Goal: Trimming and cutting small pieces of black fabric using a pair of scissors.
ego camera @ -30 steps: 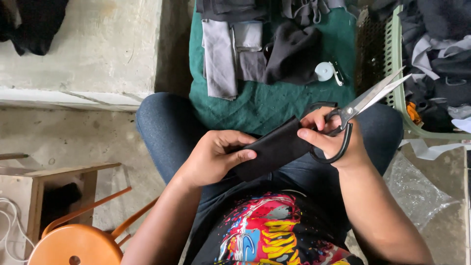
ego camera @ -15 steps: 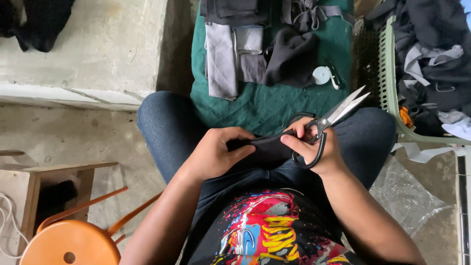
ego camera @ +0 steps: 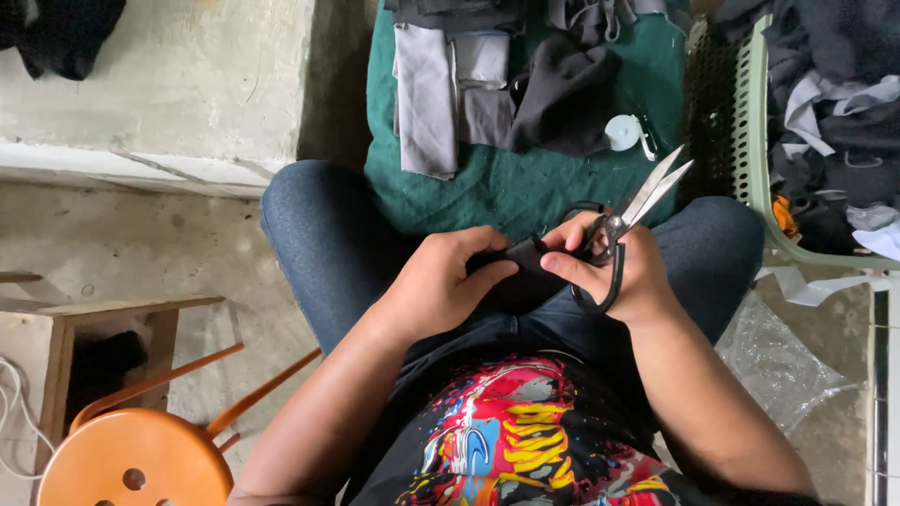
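Note:
Over my lap, my left hand (ego camera: 441,281) grips a small piece of black fabric (ego camera: 521,270), thumb pressed on its top. My right hand (ego camera: 623,276) also pinches that fabric at its right end while its fingers sit in the black handles of a pair of large scissors (ego camera: 626,217). The steel blades point up and to the right, almost closed, cutting nothing. Both hands meet at the fabric, above my jeans-clad knees.
A green cloth (ego camera: 487,187) ahead of my knees carries grey and black fabric pieces (ego camera: 497,84) and a white tape roll (ego camera: 622,132). A green basket (ego camera: 757,141) of dark clothing stands at the right. An orange stool (ego camera: 131,464) and wooden stool (ego camera: 112,314) are at left.
My hands have drawn together. The fabric strip, stretched out a second ago, is now bunched between them. The scissors moved left with my right hand.

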